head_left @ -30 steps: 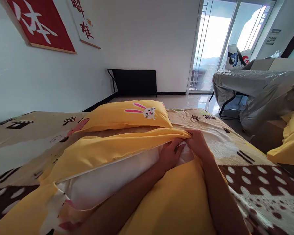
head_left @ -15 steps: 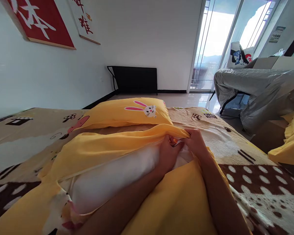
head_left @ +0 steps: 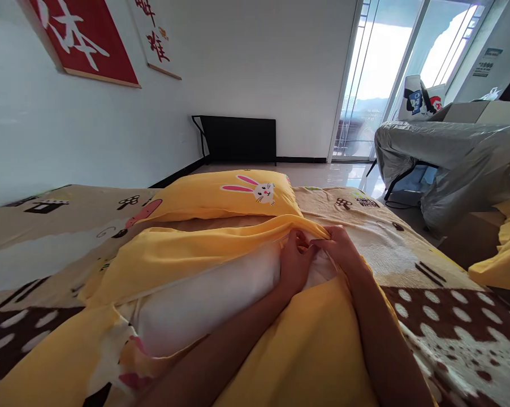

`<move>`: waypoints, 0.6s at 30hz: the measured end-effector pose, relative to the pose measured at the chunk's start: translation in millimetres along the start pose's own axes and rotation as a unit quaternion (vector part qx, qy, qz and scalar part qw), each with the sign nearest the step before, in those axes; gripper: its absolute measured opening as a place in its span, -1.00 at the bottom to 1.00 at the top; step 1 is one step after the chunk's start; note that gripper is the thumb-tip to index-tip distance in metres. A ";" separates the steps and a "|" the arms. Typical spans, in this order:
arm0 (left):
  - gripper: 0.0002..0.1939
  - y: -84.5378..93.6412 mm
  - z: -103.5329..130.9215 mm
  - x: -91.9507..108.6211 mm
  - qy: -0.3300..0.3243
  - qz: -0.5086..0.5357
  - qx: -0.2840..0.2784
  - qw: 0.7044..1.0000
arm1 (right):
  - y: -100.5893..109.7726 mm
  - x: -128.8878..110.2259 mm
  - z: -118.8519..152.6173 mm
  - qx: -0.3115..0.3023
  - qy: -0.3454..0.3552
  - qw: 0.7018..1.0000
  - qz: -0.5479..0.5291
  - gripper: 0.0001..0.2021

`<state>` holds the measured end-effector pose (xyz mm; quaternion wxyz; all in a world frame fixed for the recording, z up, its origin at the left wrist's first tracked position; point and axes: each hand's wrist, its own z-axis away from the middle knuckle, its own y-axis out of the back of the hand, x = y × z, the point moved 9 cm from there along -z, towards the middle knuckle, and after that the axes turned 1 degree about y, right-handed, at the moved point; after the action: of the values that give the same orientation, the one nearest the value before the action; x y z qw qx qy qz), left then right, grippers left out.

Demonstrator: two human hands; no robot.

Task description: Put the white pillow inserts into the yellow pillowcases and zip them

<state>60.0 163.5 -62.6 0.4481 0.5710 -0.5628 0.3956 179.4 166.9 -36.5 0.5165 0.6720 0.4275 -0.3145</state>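
A yellow pillowcase (head_left: 323,345) lies across the bed right before me. Its opening gapes along the length, and the white pillow (head_left: 208,299) inside shows through it. At the far right end of the opening, my right hand (head_left: 342,247) pinches the bunched edge of the pillowcase. My left hand (head_left: 296,261) is right beside it, over the white pillow, with its fingers curled closed on the cloth at the same corner. Its fingertips are partly hidden. The near left part of the case is folded back and shows a printed pattern.
Beyond lies another yellow pillow (head_left: 195,195) with a rabbit print. A patterned beige and brown blanket (head_left: 377,243) covers the bed. At right are yellow fabric (head_left: 503,254) and a plastic-covered table (head_left: 441,141). A black panel (head_left: 240,138) leans by the far wall.
The view has shifted slightly, so the scene sits a little further right. Both hands stay at the corner of the opening, with the left fingers moving slightly against the cloth.
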 end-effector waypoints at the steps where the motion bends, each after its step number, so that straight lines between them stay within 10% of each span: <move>1: -0.74 -1.5 0.0 -0.3 0.000 0.007 -0.007 1.000 | 0.1 -0.4 0.2 0.000 0.001 1.000 -0.005 -0.77; 18: -0.78 -11.4 -4.2 -2.1 -0.027 -0.046 -0.042 0.998 | 1.8 -14.6 13.6 -0.086 -0.001 0.996 -0.030 -0.72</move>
<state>71.4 167.7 -64.1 0.4737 0.5875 -0.5639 0.3354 174.8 150.0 -26.8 0.5631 0.6118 0.4726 -0.2922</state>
